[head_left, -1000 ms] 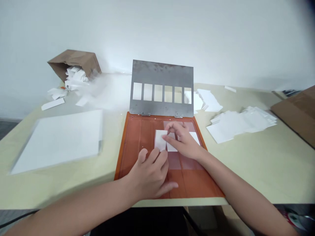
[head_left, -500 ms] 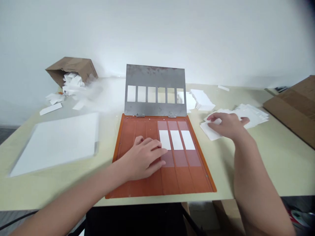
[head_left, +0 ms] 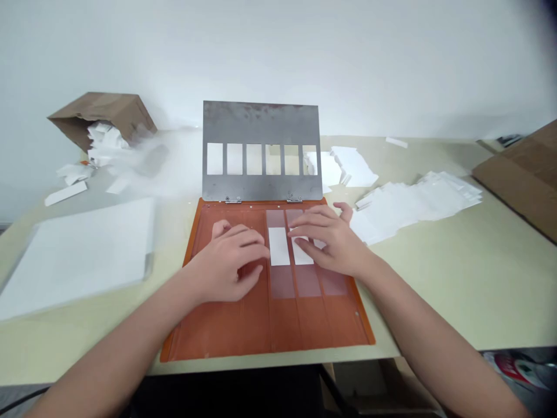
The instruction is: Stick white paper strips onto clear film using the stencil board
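An orange grooved board (head_left: 226,325) lies on the table in front of me, with a hinged grey metal plate (head_left: 261,125) standing upright at its far edge; the plate has a row of rectangular windows. White cards (head_left: 278,247) lie side by side in the board's right-hand grooves. My left hand (head_left: 228,261) rests on the board just left of the cards, fingers stretched and slightly bent, holding nothing. My right hand (head_left: 333,238) lies flat over the right-hand cards with fingers spread, covering part of them.
A spread pile of white cards (head_left: 404,203) lies right of the board and a smaller pile (head_left: 348,165) behind it. A white paper stack (head_left: 82,249) sits at left. A tipped cardboard box (head_left: 104,113) spills scraps at far left. Brown cardboard (head_left: 522,180) lies at far right.
My right hand went out to the card pile on the right, then came back over the cards on the board. My left hand shifted slightly left. The view moved closer.
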Demonstrator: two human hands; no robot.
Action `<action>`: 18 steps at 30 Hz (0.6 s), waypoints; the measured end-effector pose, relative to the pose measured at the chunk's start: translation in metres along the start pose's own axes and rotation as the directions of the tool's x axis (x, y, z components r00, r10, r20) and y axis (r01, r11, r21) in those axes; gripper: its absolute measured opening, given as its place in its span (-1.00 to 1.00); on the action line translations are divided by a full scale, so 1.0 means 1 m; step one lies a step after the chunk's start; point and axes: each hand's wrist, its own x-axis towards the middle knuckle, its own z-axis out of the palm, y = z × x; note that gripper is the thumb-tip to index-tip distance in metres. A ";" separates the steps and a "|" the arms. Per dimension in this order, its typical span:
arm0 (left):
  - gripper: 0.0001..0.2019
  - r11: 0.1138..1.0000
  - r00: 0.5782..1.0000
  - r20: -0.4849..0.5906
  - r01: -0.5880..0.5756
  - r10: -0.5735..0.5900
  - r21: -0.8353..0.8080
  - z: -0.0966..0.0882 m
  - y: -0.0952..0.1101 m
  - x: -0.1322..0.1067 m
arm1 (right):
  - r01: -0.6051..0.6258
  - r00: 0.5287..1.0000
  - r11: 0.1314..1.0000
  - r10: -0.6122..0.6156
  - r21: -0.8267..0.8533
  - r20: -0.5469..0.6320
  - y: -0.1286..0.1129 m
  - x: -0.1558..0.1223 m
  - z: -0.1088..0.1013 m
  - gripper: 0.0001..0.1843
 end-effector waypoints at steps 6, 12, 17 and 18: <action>-0.82 0.983 0.982 0.087 -0.162 0.169 -0.086 -0.006 0.013 -0.005 | 0.093 0.994 0.994 -0.088 -0.061 0.068 -0.001 -0.001 0.007 -0.65; -0.78 0.982 0.957 0.235 -0.148 0.173 -0.120 -0.007 0.017 -0.006 | 0.110 0.990 0.988 -0.099 -0.107 0.098 -0.002 0.001 0.008 -0.61; -0.68 0.989 0.947 0.286 -0.129 0.144 -0.071 -0.005 0.012 -0.007 | 0.100 0.989 0.991 -0.090 -0.088 0.113 -0.004 0.002 0.008 -0.60; -0.66 0.990 0.950 0.280 -0.130 0.139 -0.051 -0.004 0.010 -0.007 | 0.097 0.990 0.992 -0.088 -0.079 0.113 -0.004 0.002 0.008 -0.60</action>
